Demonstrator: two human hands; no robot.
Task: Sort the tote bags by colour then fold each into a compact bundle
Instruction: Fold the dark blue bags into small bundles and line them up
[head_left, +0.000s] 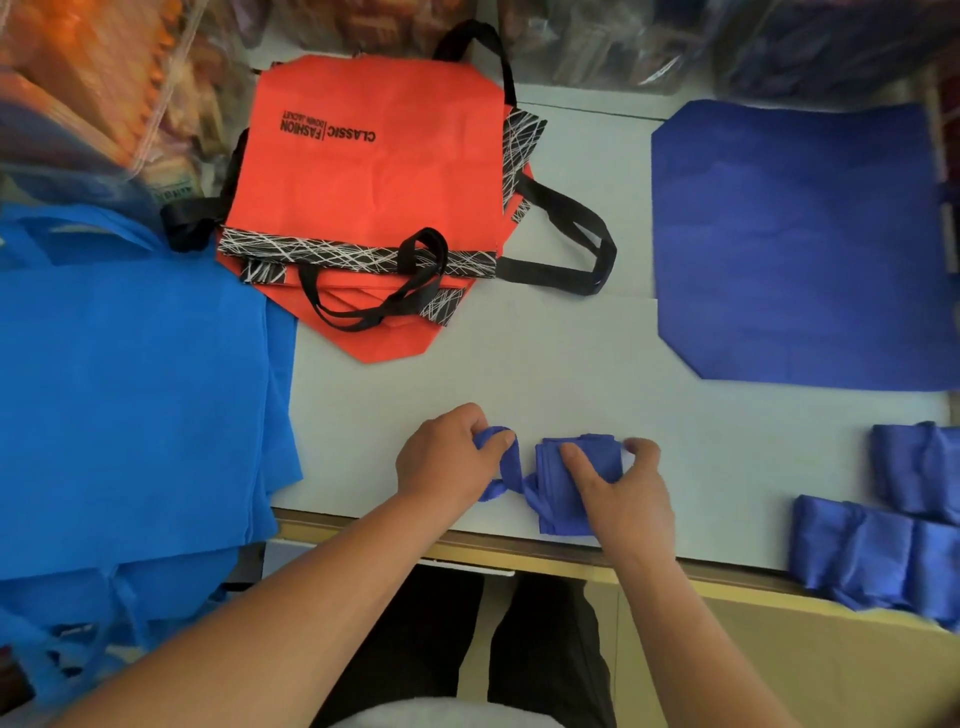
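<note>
A dark blue tote bag (558, 491), folded small, lies near the table's front edge. My right hand (621, 488) holds the folded part down, thumb and fingers curled round it. My left hand (449, 457) grips the bag's handle strap (511, 462), which is twisted beside the bundle. Several folded dark blue bundles (883, 545) lie at the right front. A flat dark blue bag (800, 244) lies at the back right. Red-orange bags (363, 187) with black handles are stacked at the back centre. Light blue bags (135, 395) are piled at the left.
The pale table (545, 364) has a wooden front edge (519, 551). Clear plastic packs of goods (93, 88) crowd the back and left. My dark-trousered legs are below the table edge.
</note>
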